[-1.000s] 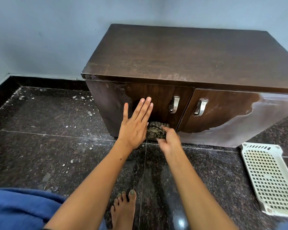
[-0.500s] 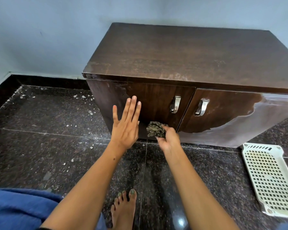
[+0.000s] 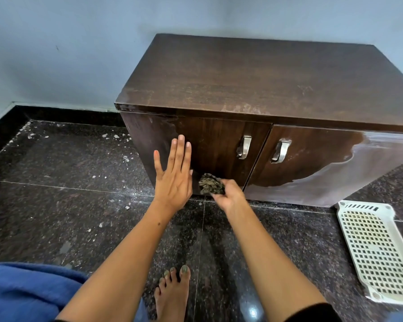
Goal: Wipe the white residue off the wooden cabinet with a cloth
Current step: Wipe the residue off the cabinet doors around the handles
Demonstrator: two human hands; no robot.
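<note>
The right hand grips a balled cloth low against the left door of the cabinet. The left hand lies flat, fingers straight, apparently pressed on the door's left part. White residue covers the right door, well apart from the cloth. A small wad could smear rather than lift it, or snag a handle.

I am in a room of a home: a low wooden cabinet stands against a pale blue wall on a polished dark granite floor, where my bare foot rests.
</note>
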